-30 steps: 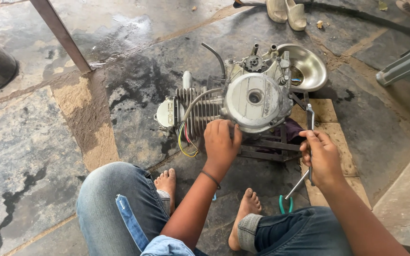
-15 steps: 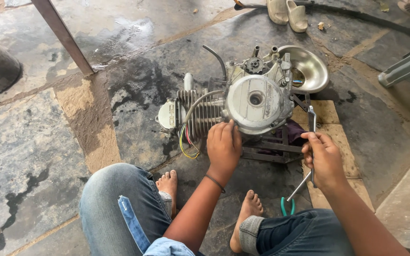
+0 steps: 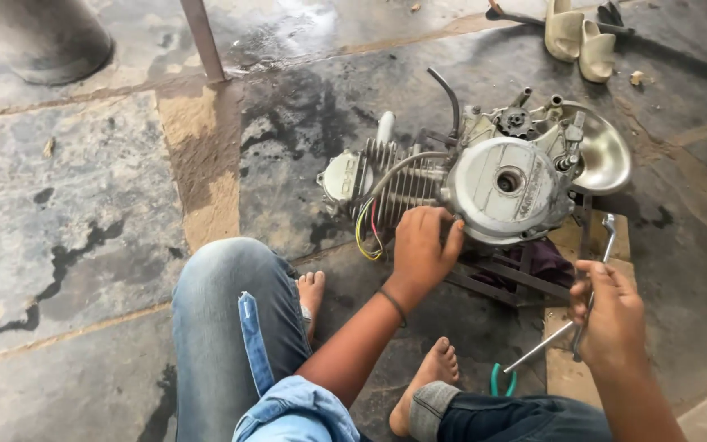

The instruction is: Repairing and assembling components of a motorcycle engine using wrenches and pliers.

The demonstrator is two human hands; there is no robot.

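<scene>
Ideally, left hand (image 3: 421, 245) steadies the grey finned metal engine (image 3: 484, 184) while right hand (image 3: 611, 315), grip closed on the bent steel wrench (image 3: 591, 299), works squarely.

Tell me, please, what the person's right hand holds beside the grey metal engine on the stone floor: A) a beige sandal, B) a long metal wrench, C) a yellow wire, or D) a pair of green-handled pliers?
B: the right hand grips a long metal wrench upright beside the grey metal engine, while the green-handled pliers lie on the floor below it.
</scene>
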